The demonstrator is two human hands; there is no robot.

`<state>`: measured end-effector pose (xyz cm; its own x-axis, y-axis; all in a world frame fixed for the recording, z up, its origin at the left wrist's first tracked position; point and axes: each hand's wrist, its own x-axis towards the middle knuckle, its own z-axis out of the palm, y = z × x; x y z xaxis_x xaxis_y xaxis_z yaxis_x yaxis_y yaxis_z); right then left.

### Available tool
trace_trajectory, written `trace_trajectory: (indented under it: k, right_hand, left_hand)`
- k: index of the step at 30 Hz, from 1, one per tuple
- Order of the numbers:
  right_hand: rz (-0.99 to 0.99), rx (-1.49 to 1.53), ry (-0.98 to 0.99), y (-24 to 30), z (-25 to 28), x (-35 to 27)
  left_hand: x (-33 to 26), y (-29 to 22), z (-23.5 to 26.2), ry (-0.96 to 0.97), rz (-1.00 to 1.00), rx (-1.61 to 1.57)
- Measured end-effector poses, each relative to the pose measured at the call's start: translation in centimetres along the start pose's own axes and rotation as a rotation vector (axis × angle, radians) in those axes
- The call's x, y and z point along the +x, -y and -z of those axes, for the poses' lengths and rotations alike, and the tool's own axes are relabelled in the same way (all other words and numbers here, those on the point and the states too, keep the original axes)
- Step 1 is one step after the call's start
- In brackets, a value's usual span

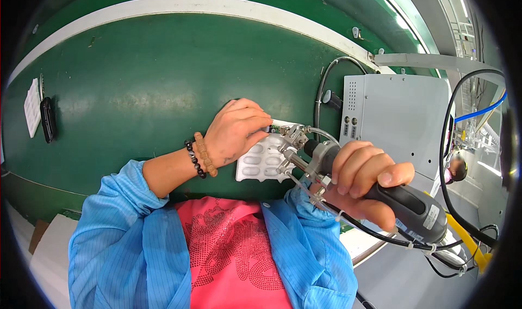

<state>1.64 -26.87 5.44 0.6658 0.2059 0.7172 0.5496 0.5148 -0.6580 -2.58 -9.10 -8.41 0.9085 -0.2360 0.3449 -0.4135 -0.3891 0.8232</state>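
Note:
My right hand [361,173] is wrapped round the black grip of a powered screwdriver [418,208]. A metal nozzle fixture [293,138] with clear tubing is fitted at its front end and points left, toward my left hand. My left hand [239,127] is closed at the edge of a small green circuit board [276,129], its thumb and fingertips on either side. Just below the board lies a white moulded tray [252,170] with rows of rounded hollows. The nozzle covers part of the board and the tray's right side, so the tip's contact cannot be made out.
A grey metal box [394,124] stands at the right, with black cables [321,86] around it. On the green tabletop [136,64], at the far left, lie another white tray [32,108] and a black object [48,119]. A person [457,169] is in the right background.

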Motion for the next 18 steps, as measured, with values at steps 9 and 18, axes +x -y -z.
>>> trace_trajectory:
  k: [9, 18]
  right_hand:
    - [-0.009, -0.013, 0.003, -0.15, -0.11, -0.16]
    - [-0.046, -0.004, 0.004, 0.01, -0.08, -0.34]
  left_hand:
    - [-0.08, -0.15, -0.05, 0.001, 0.001, 0.021]
    - [-0.10, -0.06, -0.01, -0.007, -0.017, 0.011]
